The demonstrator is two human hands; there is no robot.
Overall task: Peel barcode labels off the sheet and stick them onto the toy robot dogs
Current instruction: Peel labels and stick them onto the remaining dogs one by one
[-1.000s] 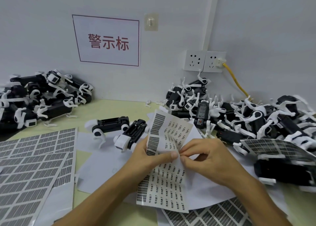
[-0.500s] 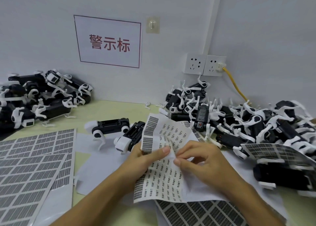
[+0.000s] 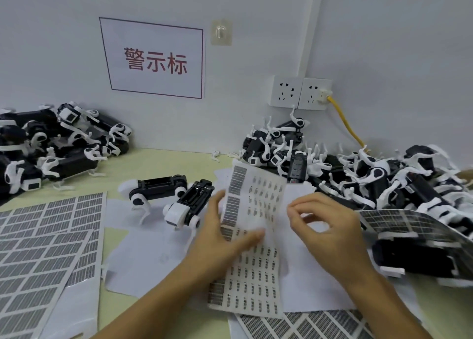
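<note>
Left hand (image 3: 225, 238) pinches the thin, floppy sheet (image 3: 252, 238) mid-edge, bowing it above the surface; right hand (image 3: 330, 226) hovers just beside, fingertips curled close, whether holding a label I cannot tell. Labels look featherlight; lift by a corner. Two dogs (image 3: 176, 197) wait left

Two hands: the left hand (image 3: 225, 238) and the right hand (image 3: 330, 226). Two toy dogs lie apart from the heaps, one dog (image 3: 156, 187) beside the second dog (image 3: 189, 205). Two heaps of dogs, too tangled to count: a left heap (image 3: 51, 146) and a right heap (image 3: 371, 180). One held label sheet (image 3: 256, 210). Two wall sockets (image 3: 302, 92), one sign (image 3: 153, 59), one hook (image 3: 220, 32), one yellow cable (image 3: 345, 123).
</note>
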